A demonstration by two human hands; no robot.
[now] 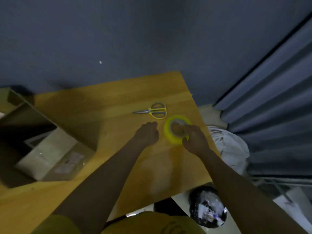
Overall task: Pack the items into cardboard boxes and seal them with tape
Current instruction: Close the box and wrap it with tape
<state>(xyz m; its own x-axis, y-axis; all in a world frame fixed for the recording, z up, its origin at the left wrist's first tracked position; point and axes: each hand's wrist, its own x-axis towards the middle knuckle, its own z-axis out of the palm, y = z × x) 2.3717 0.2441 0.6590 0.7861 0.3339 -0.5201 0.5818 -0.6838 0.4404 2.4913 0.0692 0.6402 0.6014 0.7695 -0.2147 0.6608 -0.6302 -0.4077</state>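
Tape roll (175, 130) under our right hand (195, 141), near the table's (118, 98) right edge.

We note our right hand's fingers curled over the roll's near rim, gripping it where it lies flat on the wood. Our left hand (146, 134) hangs just beside the roll, loosely curled, holding nothing. Scissors (153, 110) lie just beyond, untouched. A cardboard box (45, 142) stands well apart at left, flaps up, something inside; we judge packing begun, sealing not yet.

No text can be read; the label on the cardboard box (50, 159) is blurred.
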